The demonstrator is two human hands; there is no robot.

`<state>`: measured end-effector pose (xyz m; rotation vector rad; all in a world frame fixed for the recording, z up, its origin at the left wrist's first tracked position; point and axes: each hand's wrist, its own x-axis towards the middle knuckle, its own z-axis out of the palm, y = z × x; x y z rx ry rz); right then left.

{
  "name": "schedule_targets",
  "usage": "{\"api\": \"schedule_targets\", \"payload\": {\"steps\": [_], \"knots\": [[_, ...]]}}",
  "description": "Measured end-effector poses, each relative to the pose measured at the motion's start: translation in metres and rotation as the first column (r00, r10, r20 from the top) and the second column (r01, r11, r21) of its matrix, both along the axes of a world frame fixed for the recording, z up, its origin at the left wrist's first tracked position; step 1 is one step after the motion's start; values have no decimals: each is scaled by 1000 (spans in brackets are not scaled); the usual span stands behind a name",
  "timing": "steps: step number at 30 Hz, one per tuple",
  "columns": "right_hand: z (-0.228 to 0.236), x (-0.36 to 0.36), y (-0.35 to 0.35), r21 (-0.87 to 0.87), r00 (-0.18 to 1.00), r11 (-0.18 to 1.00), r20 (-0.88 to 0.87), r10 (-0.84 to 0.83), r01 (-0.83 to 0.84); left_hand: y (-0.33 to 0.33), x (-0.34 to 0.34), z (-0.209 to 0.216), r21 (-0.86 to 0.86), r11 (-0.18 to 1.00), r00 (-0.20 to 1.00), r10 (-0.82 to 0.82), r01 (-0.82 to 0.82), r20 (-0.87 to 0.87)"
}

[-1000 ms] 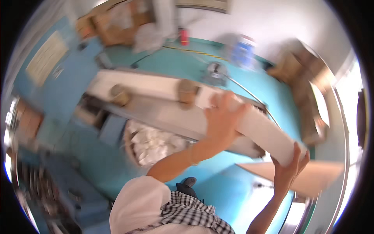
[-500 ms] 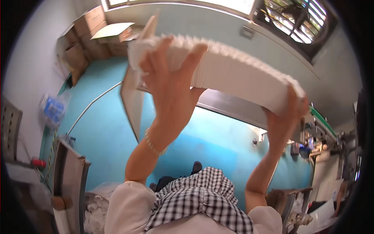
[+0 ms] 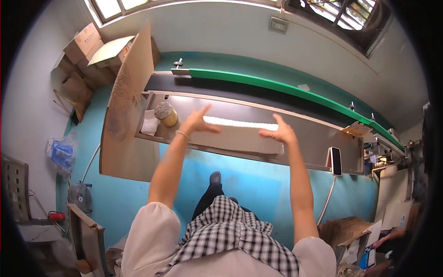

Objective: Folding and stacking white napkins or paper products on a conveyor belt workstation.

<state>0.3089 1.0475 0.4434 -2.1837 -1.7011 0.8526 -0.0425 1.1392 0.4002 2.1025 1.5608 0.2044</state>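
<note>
A long, off-white stack of thin paper-like pieces (image 3: 235,138) lies on the steel tabletop (image 3: 314,134), its upper edge bright white. My left hand (image 3: 199,122) is over its left end with fingers spread, and my right hand (image 3: 280,132) is at its right end, thumb and fingers apart. Neither hand grips the stack; whether the fingertips still brush it I cannot tell. Left of my left hand stands a yellowish cylinder with a grey mottled top (image 3: 166,114), beside a small white folded paper pack (image 3: 149,123).
A tall cardboard sheet (image 3: 123,111) stands at the table's left end. Behind runs a dark conveyor belt (image 3: 221,89) with a green rail (image 3: 277,82). A phone (image 3: 336,161) stands upright at the right front edge. Another person's hand (image 3: 386,237) shows at lower right.
The white stack, held up in both hands before, now rests on the steel tabletop. Both hands have come down and opened off it, and the tabletop and conveyor have come into view.
</note>
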Motion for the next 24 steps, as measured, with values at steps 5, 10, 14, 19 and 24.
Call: {"api": "schedule_targets", "payload": {"steps": [5, 10, 14, 19, 24], "knots": [[-58, 72, 16, -122, 812, 922, -441, -383, 368, 32, -28, 5, -277, 862, 871, 473, -425, 136], [-68, 20, -26, 175, 787, 904, -573, -229, 391, -31, -9, -19, 101, 939, 894, 276, -330, 352], [-76, -34, -14, 209, 833, 895, -493, -251, 394, -34, -20, -18, 326, 851, 900, 324, -411, 290], [-82, -72, 0, 208, 802, 868, -521, -292, 451, -23, -47, 18, 637, 674, 881, 474, -374, 16], [-66, -72, 8, 173, 824, 856, -414, -386, 487, -7, -50, -3, 513, 733, 873, 481, -447, 74]]}}
